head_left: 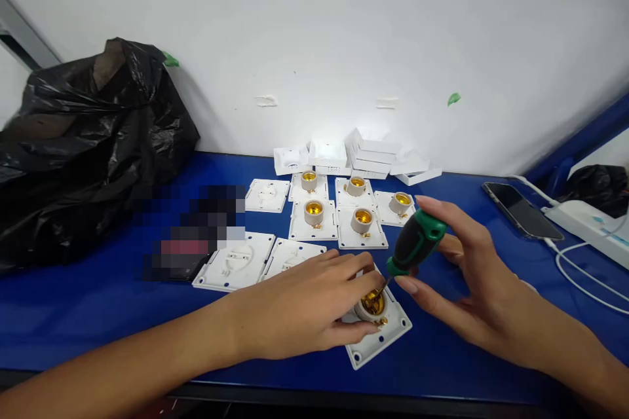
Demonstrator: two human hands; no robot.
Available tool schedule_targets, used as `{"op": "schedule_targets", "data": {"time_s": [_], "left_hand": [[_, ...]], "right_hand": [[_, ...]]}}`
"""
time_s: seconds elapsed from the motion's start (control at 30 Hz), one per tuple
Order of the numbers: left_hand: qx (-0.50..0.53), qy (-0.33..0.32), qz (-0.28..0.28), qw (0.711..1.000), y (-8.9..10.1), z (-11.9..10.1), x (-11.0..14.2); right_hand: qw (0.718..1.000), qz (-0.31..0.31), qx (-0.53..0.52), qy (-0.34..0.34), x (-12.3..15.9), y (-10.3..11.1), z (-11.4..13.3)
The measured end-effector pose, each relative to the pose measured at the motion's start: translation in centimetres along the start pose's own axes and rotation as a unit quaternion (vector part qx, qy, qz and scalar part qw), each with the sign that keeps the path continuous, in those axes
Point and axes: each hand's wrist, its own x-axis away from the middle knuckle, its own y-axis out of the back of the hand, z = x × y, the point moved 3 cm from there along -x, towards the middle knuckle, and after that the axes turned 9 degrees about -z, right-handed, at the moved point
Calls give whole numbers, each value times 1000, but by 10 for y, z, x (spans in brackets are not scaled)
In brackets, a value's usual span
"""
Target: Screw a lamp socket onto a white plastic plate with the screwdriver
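Hands at work over a blue table (98,301), seen from my own head. My left hand (304,308) lies palm down on a white lamp socket (378,330), fingers pressed around its brass-lined cup to steady it. This socket sits at the near edge of the table, closest to me, its square plate tilted like a diamond. My right hand (472,275) pinches a screwdriver (415,242) between thumb and fingertips; the handle is black and green, and its tip points down into the socket's cup. The screwdriver leans up and to the right from the socket.

Just beyond the socket, five matching sockets (344,206) stand upright in a cluster, brass cups showing. Left of the socket, three white plates (265,236) lie face down. Behind the cluster, against the white wall, small white boxes (373,157) are heaped. Far left of the socket slumps a black bag (83,144). Far right of the socket lie a phone (521,209) and a white power strip (590,226) with trailing cable. A blurred patch sits between the bag and the plates.
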Motion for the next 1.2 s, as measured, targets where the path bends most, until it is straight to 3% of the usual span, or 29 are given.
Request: {"op": "schedule_targets", "data": {"time_s": [0.83,1.2], "left_hand": [[-56,-42,-17,997,-2,-1,1],[-120,-55,11,991,-4,-4,3]], "right_hand": [[1000,0,-23,-18,2,0,-2],[1000,-4,-8,-15,6,1,-4]]}}
